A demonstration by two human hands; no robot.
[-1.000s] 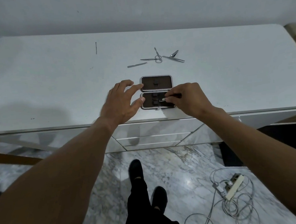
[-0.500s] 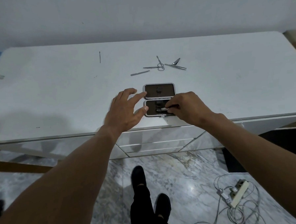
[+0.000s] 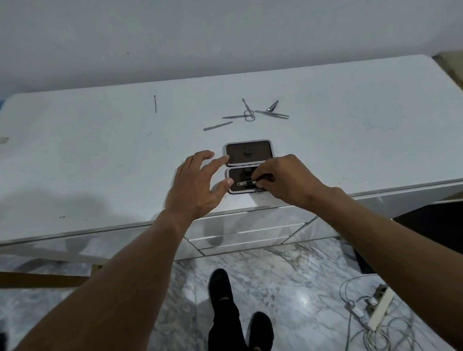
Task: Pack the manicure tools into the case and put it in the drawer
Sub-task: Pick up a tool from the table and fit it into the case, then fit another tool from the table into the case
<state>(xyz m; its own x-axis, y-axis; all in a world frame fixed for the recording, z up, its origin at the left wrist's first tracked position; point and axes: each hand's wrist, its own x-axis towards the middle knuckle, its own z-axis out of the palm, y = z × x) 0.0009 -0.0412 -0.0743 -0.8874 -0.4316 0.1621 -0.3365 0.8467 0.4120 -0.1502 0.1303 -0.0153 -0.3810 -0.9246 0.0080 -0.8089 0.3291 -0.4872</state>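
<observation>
An open manicure case (image 3: pixel 261 150) with a dark lining lies near the front edge of the white dresser top (image 3: pixel 90 161). My left hand (image 3: pixel 196 185) steadies the case's left side with straight index finger and thumb. My right hand (image 3: pixel 284 180) pinches a small silver tool (image 3: pixel 243 183) lying under the elastic strap in the near half. Loose tools lie further back: a flat file (image 3: pixel 217 126), small scissors (image 3: pixel 246 113), a nail clipper (image 3: pixel 272 111) and a thin dark stick (image 3: pixel 155 103).
Closed drawers (image 3: pixel 241 238) sit under the top right below the case. A wall stands behind the dresser. On the marble floor lie a power strip with tangled cables (image 3: pixel 377 312) at right; my dark shoes (image 3: pixel 220 286) are below.
The silver tool now lies further left under the strap in the near half of the case. My left hand keeps its place at the case's side. The view has tilted slightly.
</observation>
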